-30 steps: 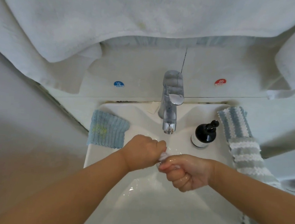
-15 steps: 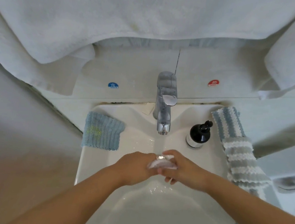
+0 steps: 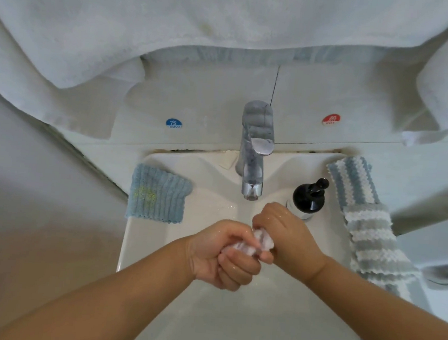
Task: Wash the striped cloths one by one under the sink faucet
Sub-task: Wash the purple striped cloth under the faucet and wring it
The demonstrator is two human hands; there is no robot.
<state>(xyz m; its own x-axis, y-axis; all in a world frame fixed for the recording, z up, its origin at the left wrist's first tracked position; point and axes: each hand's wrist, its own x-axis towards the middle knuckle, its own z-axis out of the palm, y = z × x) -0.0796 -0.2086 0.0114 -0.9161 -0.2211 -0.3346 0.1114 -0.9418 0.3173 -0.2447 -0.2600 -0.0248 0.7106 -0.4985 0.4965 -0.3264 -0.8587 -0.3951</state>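
Sink [image 3: 140, 244] rim: blue cloth [image 3: 158, 193] left, soap btl [image 3: 308, 197] & striped cloths [image 3: 369, 231] right (overlapping).

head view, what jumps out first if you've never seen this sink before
Both hands, left hand and right hand, wring a small white cloth over the basin, just below the chrome faucet. A blue-and-white striped cloth and a grey-and-white striped cloth lie along the sink's right rim, beside a black pump bottle.

black pump bottle [image 3: 308, 197] beside basin, white towels [image 3: 176, 24] overhead, cold sticker [image 3: 174, 123], hot sticker [image 3: 330, 119]
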